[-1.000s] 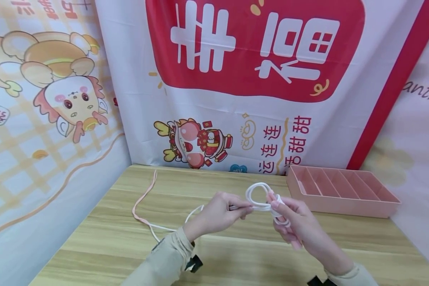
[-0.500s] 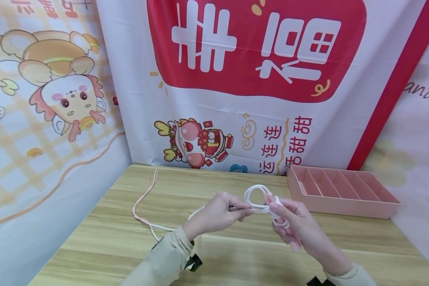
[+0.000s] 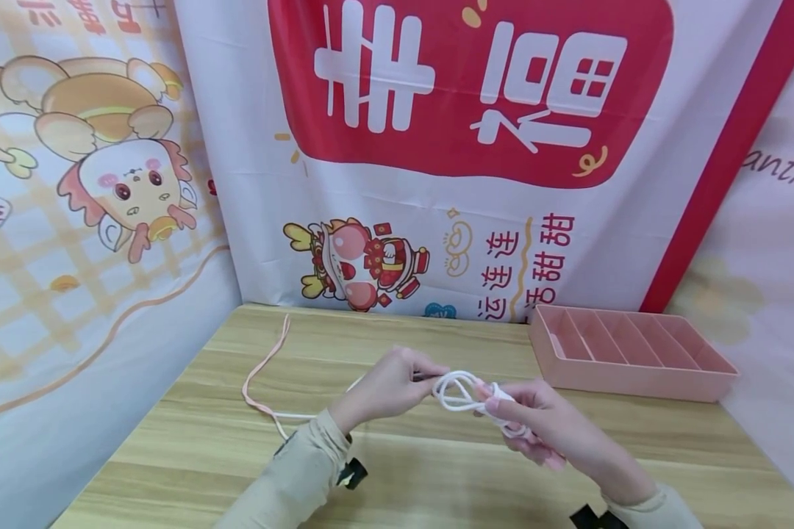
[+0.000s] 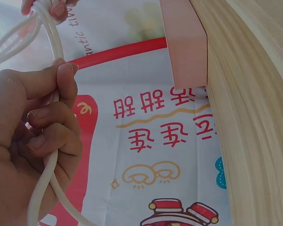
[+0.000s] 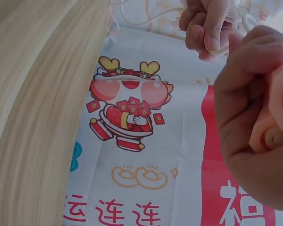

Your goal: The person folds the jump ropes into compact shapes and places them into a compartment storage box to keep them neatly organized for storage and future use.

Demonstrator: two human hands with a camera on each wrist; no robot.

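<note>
A jump rope with pink handles and a white cord is between my hands. My right hand grips the two handles together, their octagonal ends showing in the right wrist view. White cord is wound around them, and a loose loop sticks out on the left. With thumb and forefinger, my left hand pinches the doubled cord at that loop, its other fingers curled. Two strands trail below the left palm in the left wrist view. The far end of the rope, a pink stretch, lies on the table's left side.
A pink divided box stands at the back right of the wooden table. Behind the table hangs a red and white printed cloth. Another patterned cloth covers the left side.
My left hand has shifted slightly left and the cord loop has tipped down and left toward its fingertips. My right hand has lowered a little with the handles.
</note>
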